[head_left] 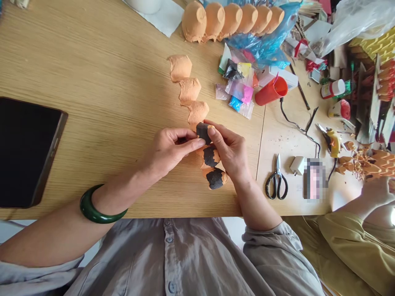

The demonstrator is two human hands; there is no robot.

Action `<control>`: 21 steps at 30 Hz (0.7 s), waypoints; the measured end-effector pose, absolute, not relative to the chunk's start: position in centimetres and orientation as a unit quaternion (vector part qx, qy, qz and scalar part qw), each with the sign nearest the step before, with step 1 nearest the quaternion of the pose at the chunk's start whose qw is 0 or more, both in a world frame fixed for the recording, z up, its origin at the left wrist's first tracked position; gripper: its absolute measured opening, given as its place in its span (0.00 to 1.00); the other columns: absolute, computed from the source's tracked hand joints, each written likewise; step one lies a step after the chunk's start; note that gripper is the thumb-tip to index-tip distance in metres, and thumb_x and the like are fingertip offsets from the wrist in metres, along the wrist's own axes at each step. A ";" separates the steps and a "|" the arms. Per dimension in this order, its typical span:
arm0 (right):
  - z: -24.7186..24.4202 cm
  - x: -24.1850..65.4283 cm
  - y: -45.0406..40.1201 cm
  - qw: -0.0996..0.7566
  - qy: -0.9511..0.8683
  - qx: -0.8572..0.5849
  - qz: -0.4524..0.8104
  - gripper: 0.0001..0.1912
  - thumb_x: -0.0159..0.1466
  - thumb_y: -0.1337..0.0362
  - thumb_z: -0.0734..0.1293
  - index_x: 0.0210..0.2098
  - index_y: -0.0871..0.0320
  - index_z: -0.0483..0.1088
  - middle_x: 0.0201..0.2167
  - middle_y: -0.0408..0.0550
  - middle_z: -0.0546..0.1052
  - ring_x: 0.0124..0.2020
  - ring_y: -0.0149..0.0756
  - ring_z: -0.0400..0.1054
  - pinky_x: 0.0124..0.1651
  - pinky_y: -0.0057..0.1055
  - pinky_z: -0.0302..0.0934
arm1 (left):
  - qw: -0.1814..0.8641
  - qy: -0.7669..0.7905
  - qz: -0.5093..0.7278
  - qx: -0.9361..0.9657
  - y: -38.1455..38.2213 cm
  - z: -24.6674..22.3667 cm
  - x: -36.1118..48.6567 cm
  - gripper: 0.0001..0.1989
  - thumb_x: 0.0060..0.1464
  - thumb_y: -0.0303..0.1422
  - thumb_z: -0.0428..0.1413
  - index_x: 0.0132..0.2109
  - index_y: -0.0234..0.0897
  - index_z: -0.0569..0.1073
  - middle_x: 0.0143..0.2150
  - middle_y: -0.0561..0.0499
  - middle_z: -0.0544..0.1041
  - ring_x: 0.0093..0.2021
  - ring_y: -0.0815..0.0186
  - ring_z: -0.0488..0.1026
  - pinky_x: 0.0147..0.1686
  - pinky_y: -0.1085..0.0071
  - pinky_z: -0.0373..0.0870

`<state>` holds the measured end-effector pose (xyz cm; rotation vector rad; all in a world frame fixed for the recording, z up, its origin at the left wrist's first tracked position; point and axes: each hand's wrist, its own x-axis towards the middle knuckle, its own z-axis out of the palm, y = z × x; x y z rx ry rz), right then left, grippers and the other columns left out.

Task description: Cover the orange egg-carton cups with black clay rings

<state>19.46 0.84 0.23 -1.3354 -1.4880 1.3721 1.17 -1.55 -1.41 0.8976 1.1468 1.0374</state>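
Note:
A chain of orange cup-like shapes (189, 89) runs down the wooden table toward me. Its lower cups carry black patches (215, 178). Near its middle, a dark piece (203, 132) lies between my two hands. My left hand (169, 149) pinches the left edge of this dark piece with thumb and forefinger. From the right, my right hand (230, 150) grips the chain, its thumb on the dark piece and its fingers behind, partly hidden.
A row of orange domes (231, 20) stands at the back. Small colored packets (237, 84), a red cup (271, 90) and black-handled scissors (277, 181) lie right. A dark tablet (27, 152) is left. Another person's hand (378, 191) is at far right.

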 end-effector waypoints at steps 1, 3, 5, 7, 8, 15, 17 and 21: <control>0.3 19.4 0.8 0.351 -0.576 -0.518 0.527 0.30 0.70 0.35 0.74 0.56 0.52 0.87 0.57 0.50 0.89 0.59 0.44 0.83 0.64 0.39 0.77 | 0.621 0.499 0.457 0.395 -1.6 -1.5 1.2 0.17 0.52 0.46 0.75 0.30 0.39 0.83 0.27 0.53 0.77 0.29 0.68 0.69 0.31 0.70 0.65; 0.2 19.3 0.7 0.352 -0.577 -0.524 0.518 0.31 0.69 0.34 0.74 0.56 0.50 0.87 0.57 0.49 0.89 0.59 0.44 0.83 0.64 0.41 0.77 | 0.611 0.500 0.465 0.399 -1.6 -1.7 1.3 0.18 0.51 0.48 0.77 0.31 0.39 0.83 0.30 0.52 0.80 0.32 0.67 0.72 0.34 0.70 0.68; 0.1 19.2 0.7 0.356 -0.576 -0.526 0.514 0.31 0.68 0.33 0.75 0.56 0.50 0.87 0.57 0.49 0.89 0.59 0.44 0.83 0.65 0.41 0.77 | 0.604 0.507 0.469 0.397 -1.6 -1.9 1.4 0.19 0.48 0.48 0.78 0.30 0.39 0.83 0.30 0.52 0.80 0.32 0.67 0.72 0.34 0.70 0.68; -0.2 19.2 0.9 0.363 -0.570 -0.522 0.521 0.32 0.66 0.33 0.76 0.55 0.50 0.88 0.58 0.49 0.89 0.59 0.44 0.83 0.65 0.40 0.77 | 0.610 0.505 0.469 0.391 -1.4 -2.0 1.4 0.19 0.47 0.46 0.78 0.29 0.39 0.82 0.29 0.53 0.79 0.31 0.68 0.70 0.33 0.70 0.66; -0.3 19.3 1.0 0.366 -0.563 -0.521 0.528 0.32 0.66 0.33 0.77 0.55 0.51 0.88 0.58 0.49 0.89 0.59 0.44 0.83 0.65 0.40 0.77 | 0.621 0.498 0.467 0.385 -1.4 -2.0 1.4 0.18 0.48 0.45 0.78 0.30 0.39 0.82 0.29 0.53 0.78 0.30 0.69 0.68 0.33 0.70 0.65; -0.9 19.7 1.6 0.390 -0.503 -0.543 0.547 0.30 0.68 0.34 0.75 0.54 0.51 0.88 0.54 0.48 0.90 0.60 0.46 0.83 0.66 0.43 0.78 | 0.730 0.425 0.407 0.346 -0.9 -1.7 0.6 0.12 0.55 0.41 0.68 0.32 0.38 0.81 0.28 0.53 0.70 0.27 0.70 0.59 0.26 0.71 0.56; -0.7 19.7 1.5 0.390 -0.503 -0.543 0.548 0.30 0.68 0.34 0.76 0.54 0.51 0.88 0.54 0.48 0.90 0.59 0.45 0.83 0.64 0.43 0.79 | 0.718 0.435 0.415 0.350 -1.0 -1.6 0.4 0.17 0.58 0.40 0.66 0.26 0.38 0.74 0.26 0.54 0.64 0.27 0.69 0.57 0.26 0.71 0.56; -0.1 19.5 1.1 0.384 -0.508 -0.537 0.553 0.30 0.67 0.36 0.77 0.55 0.51 0.88 0.54 0.49 0.90 0.56 0.44 0.84 0.61 0.41 0.80 | 0.684 0.460 0.407 0.393 -1.0 -1.4 0.4 0.18 0.58 0.43 0.69 0.27 0.38 0.76 0.25 0.54 0.65 0.26 0.70 0.57 0.25 0.71 0.52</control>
